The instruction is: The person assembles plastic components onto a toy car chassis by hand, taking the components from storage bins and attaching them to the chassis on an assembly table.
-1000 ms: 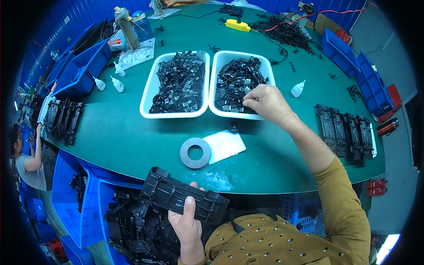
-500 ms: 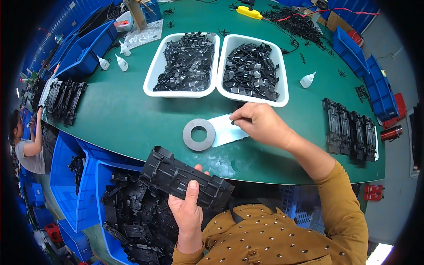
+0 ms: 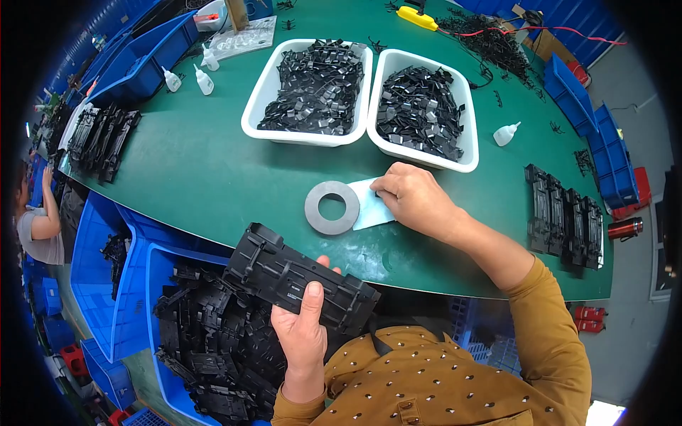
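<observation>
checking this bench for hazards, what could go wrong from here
1. The left hand holds the long black plastic frame near one end, out over the blue bin; it might tip or slip into the parts below.
2. The right hand rests on the pale sheet lying against the grey ring; dragging the sheet could push the ring.
3. The right forearm reaches close to the white tray; a quick move might bump it.

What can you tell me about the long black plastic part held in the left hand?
The long black plastic part is a flat, moulded panel with ribs, slots and small tabs along its edges, matte and rigid-looking. It lies tilted, one end toward the green table, over a blue bin of similar parts. The left hand grips it from below, thumb pressed on its top face. Nothing else touches it.
</observation>
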A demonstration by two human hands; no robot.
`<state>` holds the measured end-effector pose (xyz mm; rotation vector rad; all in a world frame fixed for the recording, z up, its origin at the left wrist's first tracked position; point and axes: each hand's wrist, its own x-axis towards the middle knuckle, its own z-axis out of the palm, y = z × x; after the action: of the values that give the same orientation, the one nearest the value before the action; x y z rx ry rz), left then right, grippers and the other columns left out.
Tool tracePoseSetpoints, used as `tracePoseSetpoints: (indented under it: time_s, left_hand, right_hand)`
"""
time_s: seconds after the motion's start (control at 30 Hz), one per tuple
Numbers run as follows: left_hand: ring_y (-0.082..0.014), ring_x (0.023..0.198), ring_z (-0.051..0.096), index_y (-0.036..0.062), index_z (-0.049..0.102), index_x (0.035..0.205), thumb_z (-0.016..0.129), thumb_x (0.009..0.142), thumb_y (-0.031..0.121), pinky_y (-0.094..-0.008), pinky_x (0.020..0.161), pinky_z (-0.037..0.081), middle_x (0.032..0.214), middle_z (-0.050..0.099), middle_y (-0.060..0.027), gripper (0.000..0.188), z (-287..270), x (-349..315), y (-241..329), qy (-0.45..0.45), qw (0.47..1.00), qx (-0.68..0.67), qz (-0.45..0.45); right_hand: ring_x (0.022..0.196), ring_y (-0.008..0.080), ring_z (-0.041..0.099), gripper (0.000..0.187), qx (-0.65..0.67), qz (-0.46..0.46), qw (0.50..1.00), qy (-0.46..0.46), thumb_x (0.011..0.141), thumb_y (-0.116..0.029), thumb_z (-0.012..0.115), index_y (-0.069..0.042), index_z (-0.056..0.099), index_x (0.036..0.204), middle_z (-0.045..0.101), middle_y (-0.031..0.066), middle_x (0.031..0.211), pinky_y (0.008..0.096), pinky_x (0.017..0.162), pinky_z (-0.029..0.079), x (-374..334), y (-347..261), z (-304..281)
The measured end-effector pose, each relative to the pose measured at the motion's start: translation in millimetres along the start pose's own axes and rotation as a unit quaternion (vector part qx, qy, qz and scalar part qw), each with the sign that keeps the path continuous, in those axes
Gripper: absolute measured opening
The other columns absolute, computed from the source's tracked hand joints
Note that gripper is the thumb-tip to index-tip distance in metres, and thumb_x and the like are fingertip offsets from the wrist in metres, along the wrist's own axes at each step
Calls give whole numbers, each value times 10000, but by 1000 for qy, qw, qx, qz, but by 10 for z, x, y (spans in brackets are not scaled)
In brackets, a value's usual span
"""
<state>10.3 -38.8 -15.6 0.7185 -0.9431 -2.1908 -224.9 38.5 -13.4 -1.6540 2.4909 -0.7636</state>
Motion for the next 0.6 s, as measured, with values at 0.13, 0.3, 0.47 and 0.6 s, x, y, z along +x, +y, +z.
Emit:
tracePoseSetpoints:
  time_s: [0.13, 0.3, 0.47, 0.6]
  left_hand:
    - [-256, 1057, 609, -34, 480, 1243, 570, 913, 20, -429, 931, 518, 1132, 607, -177, 347, -13, 2, -7, 5, 1000, 4, 8]
    - [-264, 1078, 593, -41, 462, 1265, 527, 934, 24, -398, 958, 479, 1183, 581, -194, 343, -6, 61, 22, 3, 999, 1, 34]
    - [-272, 1112, 575, -50, 439, 1280, 494, 946, 24, -396, 973, 462, 1218, 553, -187, 346, 141, 186, 86, 0, 997, -1, 76]
    - [-265, 1117, 573, -51, 450, 1267, 483, 953, 19, -379, 980, 448, 1221, 550, -170, 323, 231, 239, 55, -15, 995, -8, 101]
  right_hand:
    - [734, 299, 625, 129, -27, -33, 999, 30, 767, 1, 638, -7, 685, 887, 609, 129, 794, 377, 657, 515, -36, -11, 0]
    - [699, 285, 594, 197, 82, -146, 973, 157, 689, 36, 689, -12, 665, 879, 613, 115, 804, 372, 617, 500, -274, -257, -145]
    - [707, 237, 647, 278, 81, -285, 935, 193, 672, 22, 706, -26, 675, 944, 638, 121, 903, 302, 575, 532, -682, -452, -208]
    - [814, 270, 654, 256, 155, -344, 912, 164, 731, -11, 684, 33, 652, 981, 610, 164, 981, 331, 673, 569, -879, -514, -109]
